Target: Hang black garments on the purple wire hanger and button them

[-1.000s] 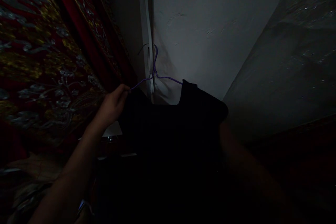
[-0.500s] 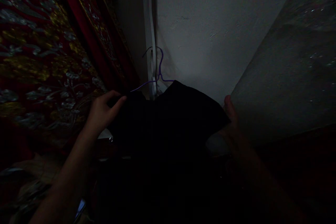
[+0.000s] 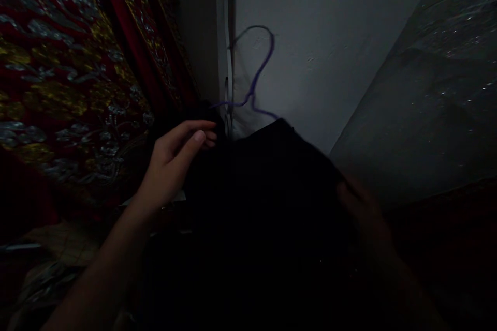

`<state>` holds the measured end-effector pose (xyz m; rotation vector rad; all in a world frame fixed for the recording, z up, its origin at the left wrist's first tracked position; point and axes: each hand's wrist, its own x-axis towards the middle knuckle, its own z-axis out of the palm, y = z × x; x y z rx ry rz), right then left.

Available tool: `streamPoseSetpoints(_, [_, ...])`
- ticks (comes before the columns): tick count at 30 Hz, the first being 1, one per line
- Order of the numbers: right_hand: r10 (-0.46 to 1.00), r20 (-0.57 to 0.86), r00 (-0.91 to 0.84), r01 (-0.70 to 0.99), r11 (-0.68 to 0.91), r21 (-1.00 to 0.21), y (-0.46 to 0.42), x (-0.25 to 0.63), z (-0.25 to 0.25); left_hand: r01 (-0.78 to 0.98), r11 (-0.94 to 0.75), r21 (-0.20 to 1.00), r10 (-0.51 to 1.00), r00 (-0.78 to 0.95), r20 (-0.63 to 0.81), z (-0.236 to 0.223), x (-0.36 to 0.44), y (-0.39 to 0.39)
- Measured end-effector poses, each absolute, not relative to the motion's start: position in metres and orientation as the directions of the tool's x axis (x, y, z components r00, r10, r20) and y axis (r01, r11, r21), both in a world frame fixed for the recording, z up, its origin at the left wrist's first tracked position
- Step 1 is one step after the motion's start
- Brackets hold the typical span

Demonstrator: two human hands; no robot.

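Note:
A black short-sleeved top [image 3: 267,191] is on a thin purple wire hanger [image 3: 254,85], its hook tilted up to the right. The garment is so dark that its folds do not show. My left hand [image 3: 174,158] is at the neckline's left side, fingers loosely bent and thumb apart from the index finger, with no cloth visible between them. At the right sleeve edge, my right hand [image 3: 361,204] is blurred and closed round the dark cloth. Its fingertips are partly hidden in shadow.
A red cloth with gold and silver embroidery [image 3: 77,77] hangs on the left. Behind the hanger runs a narrow pale strip [image 3: 229,20] beside the grey wall [image 3: 322,20]. Shiny clear plastic sheeting [image 3: 438,93] covers the right side. Dim clutter lies at lower left.
The hanger's hook has risen and tipped to the right, beside the pale strip. My left hand has shifted right and up; my right hand has come down and outward at the sleeve.

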<state>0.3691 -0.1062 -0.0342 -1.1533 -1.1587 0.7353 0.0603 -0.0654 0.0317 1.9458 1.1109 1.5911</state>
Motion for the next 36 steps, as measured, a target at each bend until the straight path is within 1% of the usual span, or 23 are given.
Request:
streamPoseSetpoints(1, [0.93, 0.341, 0.135, 0.174, 0.316, -0.933, -0.119, 0.363, -0.034, 0.23, -0.524, 0.82, 0.85, 0.093, 0.518, 0.029, 0.059, -0.071])
streamPoseSetpoints(2, [0.935, 0.334, -0.116, 0.224, 0.352, -0.909, -0.129, 0.356, -0.031, 0.149, -0.424, 0.894, 0.903, 0.141, 0.405, 0.025, 0.058, -0.077])
streamPoseSetpoints(3, [0.88, 0.279, -0.385, 0.24, 0.387, -0.89, -0.137, 0.348, -0.027, 0.094, -0.319, 0.943, 0.936, 0.184, 0.298, 0.021, 0.055, -0.082])
streamPoseSetpoints(4, [0.772, 0.207, -0.6, 0.234, 0.417, -0.878, -0.141, 0.341, -0.022, 0.074, -0.214, 0.974, 0.956, 0.222, 0.193, 0.017, 0.052, -0.087])
streamPoseSetpoints(5, [0.663, 0.138, -0.736, 0.227, 0.434, -0.872, -0.141, 0.335, -0.018, 0.091, -0.115, 0.989, 0.96, 0.268, 0.087, 0.013, 0.047, -0.093])
streamPoseSetpoints(6, [0.598, 0.1, -0.795, 0.228, 0.447, -0.865, -0.138, 0.331, -0.016, 0.14, -0.023, 0.99, 0.947, 0.321, -0.024, 0.009, 0.04, -0.098])
streamPoseSetpoints(7, [0.593, 0.095, -0.8, 0.241, 0.461, -0.854, -0.13, 0.329, -0.017, 0.21, 0.054, 0.976, 0.919, 0.372, -0.131, 0.006, 0.033, -0.105])
streamPoseSetpoints(9, [0.701, 0.16, -0.695, 0.295, 0.48, -0.826, -0.108, 0.328, -0.027, 0.366, 0.133, 0.921, 0.848, 0.439, -0.296, 0.002, 0.016, -0.117])
streamPoseSetpoints(10, [0.759, 0.217, -0.613, 0.317, 0.488, -0.813, -0.095, 0.328, -0.035, 0.435, 0.125, 0.892, 0.83, 0.446, -0.333, 0.002, 0.008, -0.123])
streamPoseSetpoints(11, [0.801, 0.283, -0.528, 0.329, 0.5, -0.801, -0.081, 0.328, -0.045, 0.497, 0.086, 0.863, 0.829, 0.444, -0.339, 0.003, 0.0, -0.128])
streamPoseSetpoints(13, [0.816, 0.409, -0.41, 0.338, 0.552, -0.762, -0.058, 0.324, -0.064, 0.605, -0.053, 0.794, 0.858, 0.434, -0.273, 0.006, -0.011, -0.135])
streamPoseSetpoints(16, [0.757, 0.53, -0.382, 0.34, 0.648, -0.682, -0.034, 0.314, -0.08, 0.695, -0.282, 0.661, 0.89, 0.447, -0.091, 0.014, -0.016, -0.129])
streamPoseSetpoints(18, [0.743, 0.533, -0.405, 0.31, 0.66, -0.684, -0.024, 0.31, -0.082, 0.714, -0.376, 0.591, 0.907, 0.413, 0.078, 0.019, -0.014, -0.117])
streamPoseSetpoints(21, [0.789, 0.465, -0.402, 0.244, 0.582, -0.776, -0.012, 0.311, -0.073, 0.733, -0.43, 0.527, 0.891, 0.253, 0.376, 0.027, -0.005, -0.093])
streamPoseSetpoints(22, [0.813, 0.444, -0.378, 0.215, 0.543, -0.812, -0.007, 0.312, -0.067, 0.74, -0.433, 0.514, 0.863, 0.176, 0.474, 0.03, -0.002, -0.086])
streamPoseSetpoints(24, [0.856, 0.422, -0.297, 0.127, 0.474, -0.872, 0.004, 0.314, -0.051, 0.753, -0.444, 0.485, 0.756, 0.024, 0.654, 0.035, 0.005, -0.076])
streamPoseSetpoints(26, [0.883, 0.427, -0.194, 0.025, 0.439, -0.898, 0.016, 0.315, -0.03, 0.783, -0.455, 0.423, 0.608, -0.074, 0.791, 0.038, 0.011, -0.072])
streamPoseSetpoints(27, [0.89, 0.435, -0.139, -0.014, 0.437, -0.899, 0.022, 0.316, -0.019, 0.805, -0.453, 0.383, 0.536, -0.097, 0.839, 0.037, 0.013, -0.071])
streamPoseSetpoints(30, [0.885, 0.465, 0.017, -0.081, 0.465, -0.882, 0.036, 0.324, 0.006, 0.859, -0.438, 0.265, 0.367, -0.098, 0.925, 0.023, 0.015, -0.072])
streamPoseSetpoints(32, [0.881, 0.464, 0.095, -0.093, 0.472, -0.877, 0.036, 0.334, 0.01, 0.863, -0.457, 0.217, 0.347, -0.052, 0.936, 0.002, 0.017, -0.073])
streamPoseSetpoints(34, [0.888, 0.435, 0.148, -0.091, 0.45, -0.888, 0.029, 0.344, 0.003, 0.831, -0.517, 0.204, 0.449, 0.061, 0.892, -0.024, 0.02, -0.071])
streamPoseSetpoints(36, [0.909, 0.379, 0.173, -0.093, 0.398, -0.913, 0.018, 0.352, -0.011, 0.778, -0.582, 0.237, 0.621, 0.237, 0.747, -0.052, 0.027, -0.067])
